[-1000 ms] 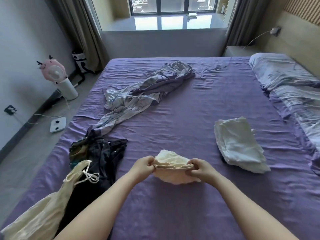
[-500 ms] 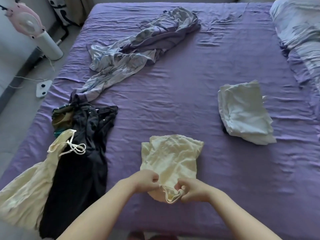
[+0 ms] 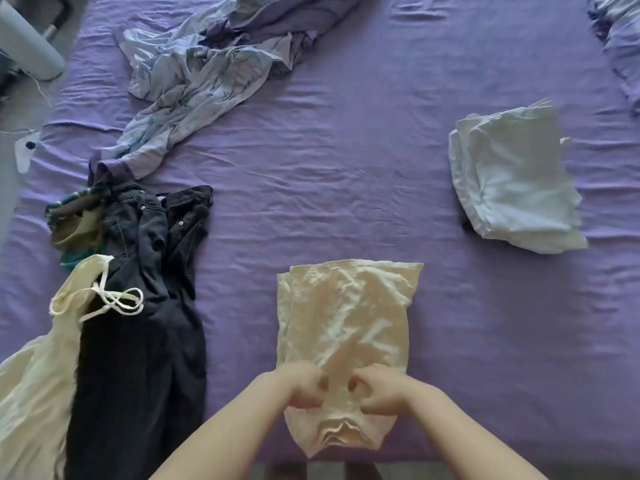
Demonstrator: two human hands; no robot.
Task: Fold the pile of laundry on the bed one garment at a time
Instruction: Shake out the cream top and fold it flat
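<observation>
The shiny cream satin garment (image 3: 346, 320) lies flat near the front edge of the purple bed (image 3: 346, 168). Its long side points away from the person. The left hand (image 3: 301, 388) and right hand (image 3: 379, 388) sit side by side on its near end, each pinching the cloth with curled fingers. The far end is free, so it could fold toward the hands. Folded pale blue clothes (image 3: 516, 181) wait by the right edge.

Two bare forearms, no sleeves or jewellery
</observation>
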